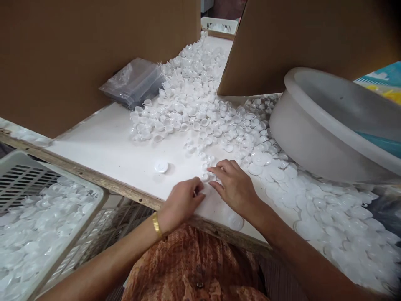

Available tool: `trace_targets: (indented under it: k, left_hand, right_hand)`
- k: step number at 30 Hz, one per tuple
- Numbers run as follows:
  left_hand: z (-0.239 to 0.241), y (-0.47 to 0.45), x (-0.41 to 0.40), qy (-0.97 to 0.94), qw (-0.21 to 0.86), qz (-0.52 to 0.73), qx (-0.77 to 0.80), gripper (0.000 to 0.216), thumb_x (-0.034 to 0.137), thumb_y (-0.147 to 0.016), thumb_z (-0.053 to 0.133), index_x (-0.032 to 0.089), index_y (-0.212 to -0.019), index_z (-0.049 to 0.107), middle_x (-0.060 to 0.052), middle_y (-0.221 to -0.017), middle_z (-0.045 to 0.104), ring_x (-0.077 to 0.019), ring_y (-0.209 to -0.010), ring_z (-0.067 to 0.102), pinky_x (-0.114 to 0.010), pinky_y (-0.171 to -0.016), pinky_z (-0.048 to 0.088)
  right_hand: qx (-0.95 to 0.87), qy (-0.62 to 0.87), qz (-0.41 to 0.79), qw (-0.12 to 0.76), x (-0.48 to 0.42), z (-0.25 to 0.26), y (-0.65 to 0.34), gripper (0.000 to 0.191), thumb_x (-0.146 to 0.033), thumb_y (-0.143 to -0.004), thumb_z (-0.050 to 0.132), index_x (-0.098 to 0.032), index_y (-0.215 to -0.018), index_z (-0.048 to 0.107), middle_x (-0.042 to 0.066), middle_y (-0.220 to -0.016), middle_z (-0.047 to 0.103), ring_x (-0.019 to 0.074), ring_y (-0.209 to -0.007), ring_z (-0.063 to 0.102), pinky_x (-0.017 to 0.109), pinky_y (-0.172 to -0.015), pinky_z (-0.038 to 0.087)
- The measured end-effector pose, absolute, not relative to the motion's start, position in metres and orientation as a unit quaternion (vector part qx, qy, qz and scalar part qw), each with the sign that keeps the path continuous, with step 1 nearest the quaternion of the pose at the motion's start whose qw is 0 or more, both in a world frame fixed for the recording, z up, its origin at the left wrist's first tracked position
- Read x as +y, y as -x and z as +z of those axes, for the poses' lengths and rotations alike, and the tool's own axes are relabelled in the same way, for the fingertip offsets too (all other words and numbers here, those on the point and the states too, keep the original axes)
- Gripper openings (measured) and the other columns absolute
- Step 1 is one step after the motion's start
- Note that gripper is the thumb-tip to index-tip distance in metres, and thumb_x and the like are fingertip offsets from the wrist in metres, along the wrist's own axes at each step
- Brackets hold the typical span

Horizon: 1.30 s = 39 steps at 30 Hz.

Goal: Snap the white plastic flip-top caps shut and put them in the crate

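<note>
A cardboard panel [94,54] fills the upper left; a grey tub [300,133] stands at right. Miniature white teacups [196,104] heap across upper centre, white saucers [277,174] lower right. At centre, the left hand [181,200] curls, the right hand [234,184] bends over loose teacups; I cannot tell whether either grips one.

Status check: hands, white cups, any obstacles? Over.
Right hand at small white pieces, grip unclear; left hand beside it, also unclear. White cups heaped ahead. Grey tub off to the right.
</note>
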<state>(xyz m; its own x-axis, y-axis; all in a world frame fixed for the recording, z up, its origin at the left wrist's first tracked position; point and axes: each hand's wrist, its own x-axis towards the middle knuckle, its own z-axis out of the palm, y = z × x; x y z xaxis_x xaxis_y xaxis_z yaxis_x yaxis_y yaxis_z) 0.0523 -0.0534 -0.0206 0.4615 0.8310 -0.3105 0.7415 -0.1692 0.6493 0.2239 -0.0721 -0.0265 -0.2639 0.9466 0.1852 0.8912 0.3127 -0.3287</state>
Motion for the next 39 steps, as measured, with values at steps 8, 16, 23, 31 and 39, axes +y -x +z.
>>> trace_targets:
  k: [8, 16, 23, 31, 39]
  left_hand:
    - [-0.018, -0.023, -0.029, -0.707, 0.331, 0.152, 0.606, 0.015, 0.033, -0.077, 0.055, 0.019, -0.072, 0.057, -0.001, -0.063, 0.061, -0.0142, -0.058, 0.055, -0.024, -0.055, 0.039]
    - [-0.028, -0.018, -0.045, -0.851, 0.172, 0.139, 0.476, 0.014, 0.023, -0.087, 0.045, 0.016, -0.089, 0.057, -0.006, -0.087, 0.063, -0.016, -0.077, 0.059, -0.027, -0.069, 0.044]
    - [-0.032, -0.005, -0.05, -0.922, 0.072, 0.147, 0.351, 0.023, 0.019, -0.088, 0.044, 0.016, -0.105, 0.059, -0.01, -0.111, 0.062, -0.0202, -0.095, 0.057, -0.035, -0.084, 0.045]
    - [-0.036, -0.003, -0.049, -0.934, 0.023, 0.154, 0.32, 0.027, 0.017, -0.087, 0.044, 0.012, -0.11, 0.059, -0.012, -0.116, 0.061, -0.023, -0.105, 0.056, -0.039, -0.087, 0.05]
    - [-0.035, 0.002, -0.048, -0.946, 0.03, 0.146, 0.289, 0.03, 0.014, -0.087, 0.043, 0.009, -0.113, 0.057, -0.015, -0.12, 0.058, -0.0243, -0.12, 0.047, -0.04, -0.097, 0.046]
  right_hand:
    - [-0.811, 0.557, 0.053, 0.169, -0.06, -0.037, -0.187, 0.012, -0.026, -0.08, 0.061, -0.016, -0.088, 0.061, 0.007, -0.089, 0.056, 0.0208, -0.088, 0.047, 0.032, -0.071, 0.041]
    - [-0.786, 0.587, 0.053, 0.189, -0.059, -0.053, -0.175, 0.021, -0.038, -0.083, 0.055, -0.017, -0.082, 0.06, 0.007, -0.087, 0.056, 0.0217, -0.086, 0.045, 0.034, -0.071, 0.035]
    - [-0.796, 0.58, 0.022, 0.171, -0.059, -0.056, -0.178, 0.026, -0.04, -0.087, 0.047, -0.018, -0.079, 0.059, 0.006, -0.086, 0.056, 0.0211, -0.084, 0.045, 0.034, -0.069, 0.03]
    - [-0.799, 0.568, -0.013, 0.196, -0.066, -0.049, -0.181, 0.03, -0.036, -0.087, 0.051, -0.015, -0.106, 0.058, 0.009, -0.1, 0.06, 0.021, -0.087, 0.049, 0.033, -0.069, 0.034]
    - [-0.876, 0.431, -0.109, 0.186, -0.08, -0.051, -0.185, 0.028, -0.01, -0.087, 0.044, -0.006, -0.108, 0.06, 0.011, -0.114, 0.063, 0.0223, -0.096, 0.052, 0.035, -0.071, 0.039]
